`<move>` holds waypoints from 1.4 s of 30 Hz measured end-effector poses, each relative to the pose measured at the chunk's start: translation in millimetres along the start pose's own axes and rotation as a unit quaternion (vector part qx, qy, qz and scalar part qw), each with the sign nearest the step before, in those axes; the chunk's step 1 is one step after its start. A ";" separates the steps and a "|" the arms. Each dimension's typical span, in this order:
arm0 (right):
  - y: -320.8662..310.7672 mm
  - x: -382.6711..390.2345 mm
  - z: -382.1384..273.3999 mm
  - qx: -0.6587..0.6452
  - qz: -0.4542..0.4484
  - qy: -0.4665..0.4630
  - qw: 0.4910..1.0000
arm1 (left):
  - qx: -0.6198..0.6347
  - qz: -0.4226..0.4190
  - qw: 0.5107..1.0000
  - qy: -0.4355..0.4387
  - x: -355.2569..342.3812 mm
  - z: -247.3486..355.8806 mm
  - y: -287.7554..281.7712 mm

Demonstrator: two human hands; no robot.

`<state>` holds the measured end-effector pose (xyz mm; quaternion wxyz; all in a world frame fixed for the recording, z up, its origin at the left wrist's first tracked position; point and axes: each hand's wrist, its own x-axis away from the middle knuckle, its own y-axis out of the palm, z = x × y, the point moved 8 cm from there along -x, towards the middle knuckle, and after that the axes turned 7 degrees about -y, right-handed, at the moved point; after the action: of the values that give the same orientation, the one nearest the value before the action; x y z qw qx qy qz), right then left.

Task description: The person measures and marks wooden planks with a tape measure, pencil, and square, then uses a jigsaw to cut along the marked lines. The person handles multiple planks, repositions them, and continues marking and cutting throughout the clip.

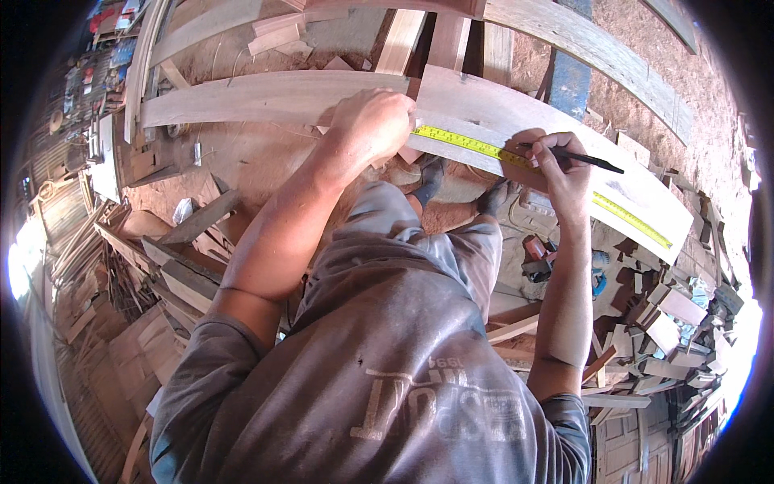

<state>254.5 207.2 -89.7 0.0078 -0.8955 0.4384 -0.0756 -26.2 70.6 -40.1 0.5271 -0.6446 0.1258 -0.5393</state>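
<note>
One curled left hand [375, 121], grip hidden, meets a yellow measuring tape [459, 141], part-masked by the right hand [564, 168] pinching a slim black tool [595, 162].

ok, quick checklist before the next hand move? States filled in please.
1. Flexible yellow tape measure lying along the wide, pale wooden board: ok, visible on both sides of the right hand.
2. Slim black pen-like tool in the right hand: ok.
3. Left hand by the tape's left end: ok.
4. Tape end flush with the board's edge: cannot tell, left hand covers it.
5. Tool touching the board: cannot tell.
6. Ground clear: not ok, brown wooden offcuts heaped at right.
</note>
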 end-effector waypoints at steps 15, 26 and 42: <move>4.6 1.0 0.7 0.002 0.000 -0.004 1.000 | 0.017 -0.016 1.000 0.003 0.9 0.5 -4.9; -5.4 12.1 -9.9 0.109 0.012 -0.065 0.992 | 0.042 -0.070 0.996 0.022 -1.4 -13.4 -15.1; -32.2 21.3 -9.1 0.020 0.004 -0.027 0.999 | 0.032 -0.027 0.998 0.051 1.1 5.1 -13.3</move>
<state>291.3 210.8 -75.4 0.0382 -0.8950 0.4403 -0.0598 -26.9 78.1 -27.9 0.5255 -0.6026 0.1176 -0.5889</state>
